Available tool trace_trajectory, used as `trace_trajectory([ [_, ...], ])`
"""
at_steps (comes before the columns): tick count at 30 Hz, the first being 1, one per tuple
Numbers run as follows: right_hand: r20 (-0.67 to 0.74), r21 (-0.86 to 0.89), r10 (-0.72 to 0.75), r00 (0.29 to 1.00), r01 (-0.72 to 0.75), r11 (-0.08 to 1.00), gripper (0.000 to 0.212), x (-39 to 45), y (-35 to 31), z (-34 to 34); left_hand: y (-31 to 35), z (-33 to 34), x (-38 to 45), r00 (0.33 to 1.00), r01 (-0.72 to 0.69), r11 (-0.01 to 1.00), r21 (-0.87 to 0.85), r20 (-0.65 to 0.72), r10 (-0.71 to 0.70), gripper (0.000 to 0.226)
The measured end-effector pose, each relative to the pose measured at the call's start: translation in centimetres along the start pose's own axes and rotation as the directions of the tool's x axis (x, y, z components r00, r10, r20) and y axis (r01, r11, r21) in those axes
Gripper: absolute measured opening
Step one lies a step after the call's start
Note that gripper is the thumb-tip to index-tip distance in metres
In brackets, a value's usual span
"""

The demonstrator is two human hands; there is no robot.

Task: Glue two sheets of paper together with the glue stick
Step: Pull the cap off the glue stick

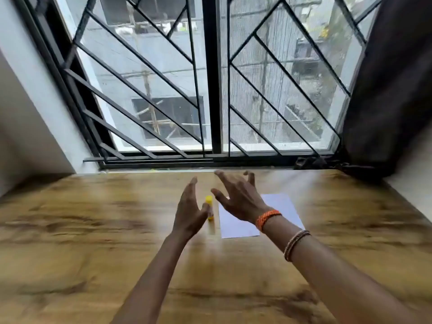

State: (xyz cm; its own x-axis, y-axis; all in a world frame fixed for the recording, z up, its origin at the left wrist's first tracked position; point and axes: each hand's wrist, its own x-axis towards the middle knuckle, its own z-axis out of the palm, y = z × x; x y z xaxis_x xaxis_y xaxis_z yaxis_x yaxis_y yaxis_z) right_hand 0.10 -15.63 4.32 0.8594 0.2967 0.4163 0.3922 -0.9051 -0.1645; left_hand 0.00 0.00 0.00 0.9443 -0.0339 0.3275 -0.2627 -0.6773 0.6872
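Both hands' grip wide, left hand (189, 212), right hand (238, 198), glue stick (210, 212) beside paper (284, 206)

Domestic room, likely upper-floor flat. Wood-grain counter (93, 230) under the hands, butted against a barred sliding window (210, 90) beyond them. Dark curtain (392, 90) bunched far right; neighbouring building with scaffolding outside.

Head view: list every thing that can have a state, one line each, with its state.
Left hand: open, fingers straight, beside the glue stick, holding nothing.
Right hand: open, fingers spread, above the paper.
Glue stick: yellow cap on, left of the paper; blur hides whether it stands or lies.
Paper: flat on the table; sheet count unclear.
Window: closed.
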Motion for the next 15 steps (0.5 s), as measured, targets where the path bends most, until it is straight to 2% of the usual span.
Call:
trace_trajectory([
  [2,0.131,0.014,-0.006,0.991,0.005,1.000,0.054,0.0,-0.7,1.8,-0.9,1.1,-0.3,0.995,0.054,0.998,-0.036,0.083,-0.051,0.072],
  [4,0.167,-0.002,-0.018,0.986,0.019,1.000,0.040,-0.1,-1.3,3.9,-2.2,2.4,-0.5,0.987,0.085,0.995,-0.044,0.143,-0.078,0.064],
  [5,0.155,0.016,-0.024,0.988,0.022,1.000,0.031,-0.2,-1.5,4.9,-2.9,3.1,-0.4,0.991,0.060,0.996,-0.060,0.126,-0.052,0.052],
  [7,0.054,0.129,-0.006,0.998,-0.001,0.992,0.017,-1.0,-1.2,6.0,-3.4,4.0,-0.6,0.999,-0.026,0.994,-0.105,0.039,0.031,0.027],
  [9,-0.030,0.297,0.077,0.997,-0.064,0.953,0.012,-2.4,-0.3,6.6,-3.3,4.9,-1.1,0.987,-0.146,0.987,-0.074,-0.076,0.140,0.018],
  [12,0.001,0.522,0.225,0.974,-0.192,0.831,0.015,-4.7,1.5,6.1,-2.8,6.5,-2.8,0.912,-0.340,0.934,0.110,-0.206,0.356,0.015],
  [15,0.039,0.709,0.265,0.963,-0.213,0.672,0.012,-7.9,3.2,5.5,-2.2,7.9,-4.6,0.819,-0.468,0.831,0.300,-0.207,0.536,0.018],
])
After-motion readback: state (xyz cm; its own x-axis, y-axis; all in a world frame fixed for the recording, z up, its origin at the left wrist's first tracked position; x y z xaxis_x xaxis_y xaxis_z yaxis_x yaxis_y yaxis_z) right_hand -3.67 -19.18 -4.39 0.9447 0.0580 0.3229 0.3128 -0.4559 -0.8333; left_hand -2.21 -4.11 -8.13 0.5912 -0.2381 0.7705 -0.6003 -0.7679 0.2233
